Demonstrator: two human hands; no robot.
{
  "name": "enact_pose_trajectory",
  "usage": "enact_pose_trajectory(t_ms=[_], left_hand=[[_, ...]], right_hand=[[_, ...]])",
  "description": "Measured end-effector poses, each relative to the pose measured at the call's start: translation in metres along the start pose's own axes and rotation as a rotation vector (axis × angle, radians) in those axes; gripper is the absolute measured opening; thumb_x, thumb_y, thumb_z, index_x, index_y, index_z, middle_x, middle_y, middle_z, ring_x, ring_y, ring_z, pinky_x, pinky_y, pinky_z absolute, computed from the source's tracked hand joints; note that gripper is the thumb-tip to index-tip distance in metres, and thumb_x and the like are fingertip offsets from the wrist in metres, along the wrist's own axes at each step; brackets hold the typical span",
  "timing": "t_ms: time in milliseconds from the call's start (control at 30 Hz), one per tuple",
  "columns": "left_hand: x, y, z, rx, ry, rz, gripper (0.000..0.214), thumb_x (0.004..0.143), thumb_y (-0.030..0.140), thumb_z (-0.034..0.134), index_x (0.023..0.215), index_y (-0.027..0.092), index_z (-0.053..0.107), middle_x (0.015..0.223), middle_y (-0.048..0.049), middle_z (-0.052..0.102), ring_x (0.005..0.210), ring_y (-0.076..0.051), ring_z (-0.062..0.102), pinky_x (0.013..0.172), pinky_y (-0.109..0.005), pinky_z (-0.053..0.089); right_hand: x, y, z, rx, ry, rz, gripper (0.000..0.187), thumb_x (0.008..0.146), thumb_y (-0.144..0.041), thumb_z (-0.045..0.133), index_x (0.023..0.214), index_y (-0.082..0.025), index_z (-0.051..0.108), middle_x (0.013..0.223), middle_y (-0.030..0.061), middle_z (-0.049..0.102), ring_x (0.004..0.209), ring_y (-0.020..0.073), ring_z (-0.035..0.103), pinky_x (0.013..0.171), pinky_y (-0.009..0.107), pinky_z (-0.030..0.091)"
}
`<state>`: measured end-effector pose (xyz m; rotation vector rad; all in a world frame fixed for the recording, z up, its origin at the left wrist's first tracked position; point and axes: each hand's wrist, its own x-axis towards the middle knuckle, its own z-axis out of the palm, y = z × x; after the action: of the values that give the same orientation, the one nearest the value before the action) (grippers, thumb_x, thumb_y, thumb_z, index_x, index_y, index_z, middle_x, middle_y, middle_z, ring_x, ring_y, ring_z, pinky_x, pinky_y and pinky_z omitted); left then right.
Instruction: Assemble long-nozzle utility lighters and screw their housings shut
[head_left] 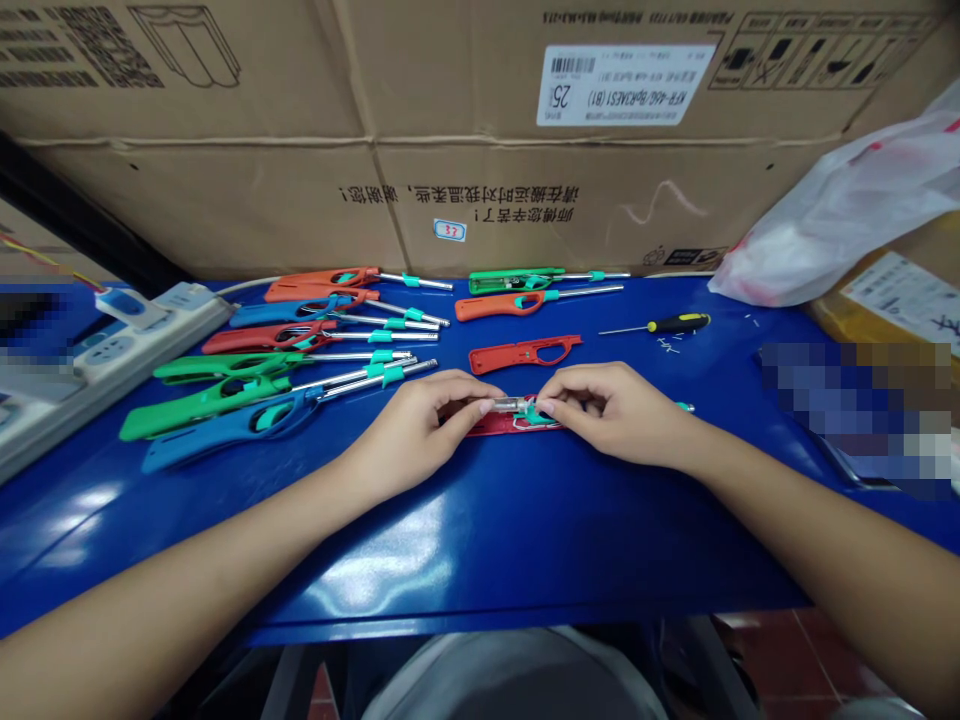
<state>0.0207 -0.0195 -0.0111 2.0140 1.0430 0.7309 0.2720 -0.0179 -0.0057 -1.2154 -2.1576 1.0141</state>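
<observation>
In the head view, my left hand [424, 425] pinches one end of a small clear cylinder [510, 405], which looks like a lighter's fuel tank. It is held over an opened red lighter shell [499, 425] on the table. My right hand [619, 410] is closed, with thumb and fingertips at the cylinder's other end; what they grip is too small to make out. A teal trigger piece [538, 415] and a white wire sit in the shell beside those fingers. Past my right hand shows a metal tip. The matching red shell half [525, 354] lies just beyond.
Several assembled long-nosed lighters [225, 405] lie at left. An orange lighter [499, 305] and a green one [517, 281] lie at the back. A screwdriver [679, 323] rests right, near a plastic bag [832, 220]. A power strip [120, 345] runs along the left; a cardboard box [465, 120] stands behind.
</observation>
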Motion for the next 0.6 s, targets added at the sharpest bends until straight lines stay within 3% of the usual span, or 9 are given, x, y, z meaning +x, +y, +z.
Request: enact_pose_trajectory(t_ms=[367, 600], left_hand=[[-0.0015, 0.001, 0.0038, -0.086, 0.042, -0.05, 0.025, 0.096, 0.034, 0.061, 0.108, 0.019, 0.077, 0.11, -0.0074, 0.078, 0.101, -0.023, 0.073, 0.091, -0.035, 0.057], [-0.0014, -0.0004, 0.0056, -0.112, 0.068, -0.026, 0.023, 0.095, 0.031, 0.064, 0.108, 0.019, 0.079, 0.109, -0.0072, 0.078, 0.099, -0.022, 0.074, 0.091, -0.035, 0.057]], right_hand=[[0.0023, 0.0063, 0.0048, 0.134, 0.015, 0.035, 0.027, 0.093, -0.04, 0.062, 0.091, -0.015, 0.073, 0.066, -0.0019, 0.055, 0.059, 0.0107, 0.046, 0.053, 0.024, 0.035], [0.0029, 0.0103, 0.006, 0.178, 0.014, 0.036, 0.029, 0.093, -0.043, 0.063, 0.092, -0.016, 0.073, 0.074, 0.0016, 0.063, 0.064, 0.0124, 0.051, 0.059, 0.026, 0.041]])
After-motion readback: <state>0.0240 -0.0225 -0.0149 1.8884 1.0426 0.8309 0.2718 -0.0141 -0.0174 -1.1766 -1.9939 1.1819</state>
